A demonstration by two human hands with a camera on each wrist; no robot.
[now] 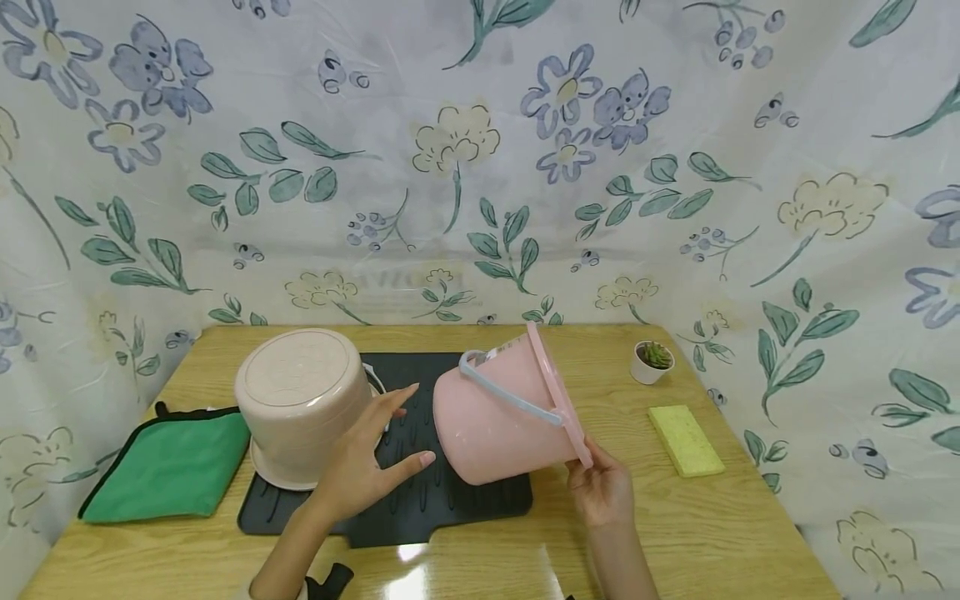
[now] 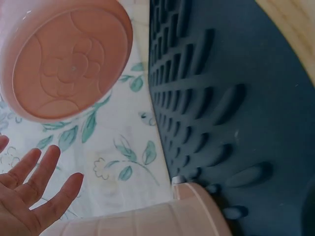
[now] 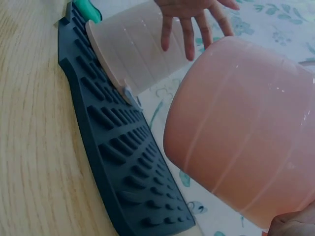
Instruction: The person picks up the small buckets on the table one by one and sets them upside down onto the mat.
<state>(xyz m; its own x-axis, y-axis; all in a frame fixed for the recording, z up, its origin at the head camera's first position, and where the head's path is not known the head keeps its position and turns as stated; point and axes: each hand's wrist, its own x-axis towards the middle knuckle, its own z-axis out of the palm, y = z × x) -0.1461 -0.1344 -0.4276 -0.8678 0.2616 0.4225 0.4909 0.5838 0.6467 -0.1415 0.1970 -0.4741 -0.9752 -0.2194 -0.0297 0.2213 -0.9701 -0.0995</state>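
Note:
A pink bucket (image 1: 491, 433) with a light blue handle (image 1: 510, 398) is tilted on its side above the right part of a black ridged drying mat (image 1: 480, 504). My right hand (image 1: 603, 492) grips its rim, thumb and fingers on the edge. Its base, with a moulded flower pattern, faces the left wrist camera. A beige bucket (image 1: 300, 417) stands upside down on the mat's left part. Between the two buckets my left hand (image 1: 360, 467) has its fingers spread and holds nothing. In the left wrist view, the left hand (image 2: 29, 196) is apart from the pink bucket's base (image 2: 74, 69).
A folded green cloth (image 1: 168, 467) with black edging lies left of the mat. On the right are a yellow sponge (image 1: 686, 442) and a small potted succulent (image 1: 651, 363). A floral curtain (image 1: 465, 233) hangs behind the wooden table (image 1: 480, 575).

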